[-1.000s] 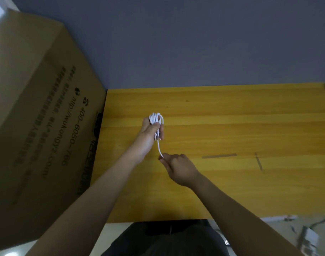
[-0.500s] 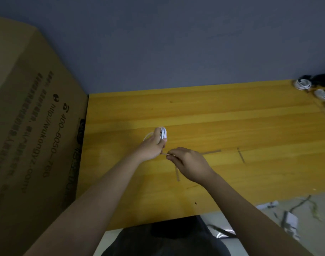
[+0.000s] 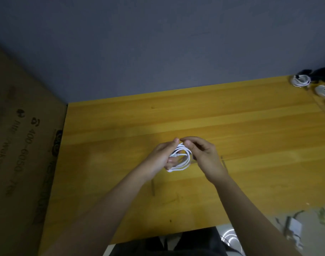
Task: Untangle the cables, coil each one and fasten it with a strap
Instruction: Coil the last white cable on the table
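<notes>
Dark print is seen on the cardboard box (image 3: 25, 145) standing at nine o'clock, running sideways down its face. The digits "400-6050-" can be read, followed by further digits too blurred to make out. A line beginning "http" beside it and the lines further left cannot be read.

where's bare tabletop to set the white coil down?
Bare wood lies between the hands and the cardboard box on the left, and behind the white coil toward the wall. Crowded: the far right corner, with the bundled cables. Thin strips lie near the front edge.
</notes>
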A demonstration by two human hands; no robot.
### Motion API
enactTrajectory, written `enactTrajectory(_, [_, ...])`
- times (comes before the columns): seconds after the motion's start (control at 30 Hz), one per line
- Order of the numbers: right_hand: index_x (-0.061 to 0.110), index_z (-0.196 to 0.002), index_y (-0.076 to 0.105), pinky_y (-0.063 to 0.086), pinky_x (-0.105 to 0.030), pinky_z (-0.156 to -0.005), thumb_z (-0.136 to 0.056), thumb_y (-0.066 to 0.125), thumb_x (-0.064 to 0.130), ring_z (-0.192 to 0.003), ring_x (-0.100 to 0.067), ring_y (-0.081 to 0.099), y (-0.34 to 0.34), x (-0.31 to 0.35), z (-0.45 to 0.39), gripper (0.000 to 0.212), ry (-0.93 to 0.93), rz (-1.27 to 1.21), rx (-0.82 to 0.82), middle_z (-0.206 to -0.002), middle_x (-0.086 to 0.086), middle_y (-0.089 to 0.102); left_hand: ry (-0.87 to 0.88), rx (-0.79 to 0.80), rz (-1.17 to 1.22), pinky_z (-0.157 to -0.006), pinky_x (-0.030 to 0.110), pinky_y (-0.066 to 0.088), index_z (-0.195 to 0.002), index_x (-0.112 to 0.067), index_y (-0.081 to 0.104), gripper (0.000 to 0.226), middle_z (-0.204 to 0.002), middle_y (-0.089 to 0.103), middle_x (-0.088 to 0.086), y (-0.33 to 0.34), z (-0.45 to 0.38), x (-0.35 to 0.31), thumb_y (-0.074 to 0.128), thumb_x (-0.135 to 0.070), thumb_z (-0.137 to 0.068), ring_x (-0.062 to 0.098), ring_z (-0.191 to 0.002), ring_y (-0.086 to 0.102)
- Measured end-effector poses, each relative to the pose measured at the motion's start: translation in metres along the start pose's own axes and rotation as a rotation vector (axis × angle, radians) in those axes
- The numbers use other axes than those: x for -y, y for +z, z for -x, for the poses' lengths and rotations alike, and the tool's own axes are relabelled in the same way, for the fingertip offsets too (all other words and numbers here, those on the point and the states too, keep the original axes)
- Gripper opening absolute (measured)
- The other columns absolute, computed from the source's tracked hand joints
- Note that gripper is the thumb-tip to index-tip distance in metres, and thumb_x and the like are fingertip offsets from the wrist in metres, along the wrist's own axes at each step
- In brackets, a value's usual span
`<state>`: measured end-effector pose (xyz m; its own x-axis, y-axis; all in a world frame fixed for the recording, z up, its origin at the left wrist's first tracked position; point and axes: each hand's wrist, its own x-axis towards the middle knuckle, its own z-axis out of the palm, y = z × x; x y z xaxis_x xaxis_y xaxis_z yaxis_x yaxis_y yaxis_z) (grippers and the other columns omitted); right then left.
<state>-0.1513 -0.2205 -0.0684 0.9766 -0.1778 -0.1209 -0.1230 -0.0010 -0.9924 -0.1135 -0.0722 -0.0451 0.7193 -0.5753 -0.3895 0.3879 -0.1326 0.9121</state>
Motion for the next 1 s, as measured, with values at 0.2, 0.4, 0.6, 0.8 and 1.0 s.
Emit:
enactTrajectory(0.2, [0.032, -0.096, 0.066, 0.039, -0.005, -0.064, -0.102, 0.029, 0.037, -0.070, 0.009, 0.056, -0.093, -0.009, -0.022, 0.038, 0.007, 0.047, 0.004, -0.080, 0.021, 0.068, -0.043, -0.257, 0.045, -0.043, 0.017, 0.023, -0.064, -0.021, 0.045, 0.042, -0.049, 0.026, -0.008, 0.089, -0.084, -0.011, 0.035, -0.033, -0.103, 0.004, -0.041, 0.023])
enactTrajectory(0.4, [0.028, -0.094, 0.051, 0.040, -0.027, -0.058, -0.102, 0.031, 0.036, -0.056, -0.004, 0.049, -0.204, -0.026, -0.046, 0.023, 0.013, 0.279, -0.037, -0.066, 0.008, 0.055, -0.055, -0.233, -0.107, -0.050, 0.018, 0.031, -0.079, -0.015, 0.051, 0.039, -0.054, 0.033, -0.005, 0.188, -0.159, -0.017, 0.026, -0.030, -0.105, 0.006, -0.048, 0.035])
enactTrajectory(0.6, [0.021, -0.092, 0.050, 0.033, -0.014, -0.052, -0.103, 0.035, 0.023, -0.059, 0.003, 0.051, -0.253, -0.032, -0.061, 0.018, -0.033, 0.447, -0.188, -0.073, 0.020, 0.056, -0.049, -0.155, -0.364, -0.058, 0.027, 0.035, -0.096, -0.012, 0.053, 0.039, -0.065, 0.049, -0.002, 0.231, -0.196, -0.031, 0.024, -0.037, -0.104, 0.013, -0.058, 0.046])
enactTrajectory(0.8, [0.017, -0.097, 0.052, 0.033, -0.034, -0.046, -0.101, 0.030, 0.036, -0.046, -0.012, 0.042, -0.287, -0.033, -0.046, 0.029, 0.022, 0.457, -0.201, -0.063, 0.003, 0.055, -0.040, -0.007, -0.579, -0.062, 0.031, 0.037, -0.094, -0.011, 0.049, 0.039, -0.072, 0.053, -0.005, 0.254, -0.208, -0.028, 0.031, -0.045, -0.101, 0.012, -0.062, 0.050])
enactTrajectory(1.0, [0.017, -0.102, 0.061, 0.040, -0.025, -0.053, -0.104, 0.032, 0.028, -0.057, -0.008, 0.046, -0.309, -0.025, -0.028, 0.031, 0.066, 0.168, -0.342, -0.066, 0.006, 0.051, 0.042, 0.021, -0.712, -0.062, 0.036, 0.034, -0.082, -0.020, 0.041, 0.031, -0.072, 0.050, -0.002, 0.281, -0.222, -0.025, 0.030, -0.041, -0.102, 0.021, -0.070, 0.050])
